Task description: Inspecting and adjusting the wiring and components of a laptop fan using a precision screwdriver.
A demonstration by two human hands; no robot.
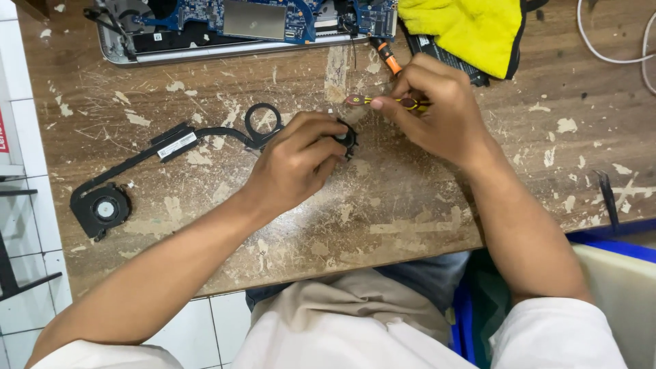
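Observation:
My left hand (297, 160) is closed on a small black fan part (346, 140) and presses it on the worn wooden table (383, 212). Just right of it, my right hand (437, 109) pinches a small yellow-and-dark tool (383, 102) that lies level, its tip pointing left above the fan part. A black heat pipe with a ring bracket (263, 123) runs left from under my left hand to a round black fan (102, 208).
An opened laptop with a blue circuit board (246, 24) lies at the table's far edge. A yellow cloth (471, 27) covers a black part at top right. An orange-handled screwdriver (389, 60) lies near it. White cables (608, 48) curl at far right.

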